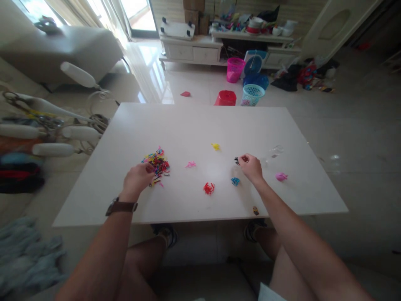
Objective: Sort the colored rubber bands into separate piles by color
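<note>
A mixed pile of small, slim, coloured pieces point(161, 165) lies on the left half of the white table point(175, 125); they may be hair clips. My left hand point(139, 177), with a watch at the wrist, rests at the pile's near left edge, fingers curled together. Across the table, my right hand point(250, 166) pinches beside a few black pieces point(236, 161). What either pinch holds is too small to make out. Between the hands lie separate little heaps: pink pieces point(191, 164), yellow pieces point(215, 146), red pieces point(208, 188) and blue pieces point(235, 181).
Right of my right hand are a purple-pink lump point(281, 177) and a clear plastic item point(276, 151). A small brown-and-yellow object point(255, 210) sits by the near edge. Beyond the table stand a red stool or bucket point(226, 98) and a light-blue basket point(252, 94).
</note>
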`<action>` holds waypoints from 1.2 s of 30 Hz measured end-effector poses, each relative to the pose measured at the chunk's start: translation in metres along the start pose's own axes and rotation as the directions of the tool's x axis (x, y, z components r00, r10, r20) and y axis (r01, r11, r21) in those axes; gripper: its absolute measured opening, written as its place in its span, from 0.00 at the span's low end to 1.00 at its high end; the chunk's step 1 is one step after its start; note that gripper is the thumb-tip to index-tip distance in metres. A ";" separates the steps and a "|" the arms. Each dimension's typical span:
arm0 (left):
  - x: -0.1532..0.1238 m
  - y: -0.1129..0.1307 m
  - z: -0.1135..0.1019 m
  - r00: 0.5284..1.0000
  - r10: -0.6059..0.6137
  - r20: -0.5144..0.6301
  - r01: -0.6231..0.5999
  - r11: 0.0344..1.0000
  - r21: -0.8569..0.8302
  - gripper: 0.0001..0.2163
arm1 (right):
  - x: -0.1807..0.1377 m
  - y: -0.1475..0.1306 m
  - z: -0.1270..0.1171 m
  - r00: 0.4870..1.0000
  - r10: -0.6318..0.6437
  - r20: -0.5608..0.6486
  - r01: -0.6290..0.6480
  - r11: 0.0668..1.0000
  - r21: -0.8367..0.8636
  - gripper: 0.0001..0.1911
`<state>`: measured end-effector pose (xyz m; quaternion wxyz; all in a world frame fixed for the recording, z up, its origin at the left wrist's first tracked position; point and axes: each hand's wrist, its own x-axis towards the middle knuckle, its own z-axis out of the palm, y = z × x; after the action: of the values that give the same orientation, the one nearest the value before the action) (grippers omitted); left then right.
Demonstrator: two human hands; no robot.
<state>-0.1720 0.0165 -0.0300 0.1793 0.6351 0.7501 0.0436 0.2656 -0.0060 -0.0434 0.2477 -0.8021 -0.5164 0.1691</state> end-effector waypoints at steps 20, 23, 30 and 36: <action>0.007 0.009 0.024 0.992 -0.066 0.110 0.059 0.996 0.065 0.10 | -0.022 -0.028 -0.001 0.974 -0.174 0.142 0.172 0.985 0.024 0.09; 0.007 0.010 0.023 0.992 -0.066 0.106 0.060 0.996 0.061 0.10 | -0.023 -0.029 0.000 0.973 -0.180 0.146 0.177 0.984 0.036 0.09; 0.010 0.006 0.012 0.996 -0.057 0.070 0.060 0.998 -0.034 0.09 | -0.026 -0.031 -0.001 0.966 -0.214 0.146 0.211 0.977 0.038 0.09; 0.001 0.024 0.004 0.993 0.018 0.121 0.046 0.861 -0.506 0.10 | -0.029 -0.031 0.002 0.944 -0.277 0.180 0.268 0.961 0.073 0.09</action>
<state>-0.1482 0.0217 -0.0274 0.3857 0.5613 0.7045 0.1997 0.2292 -0.0213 -0.0270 0.2376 -0.6971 -0.6394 0.2208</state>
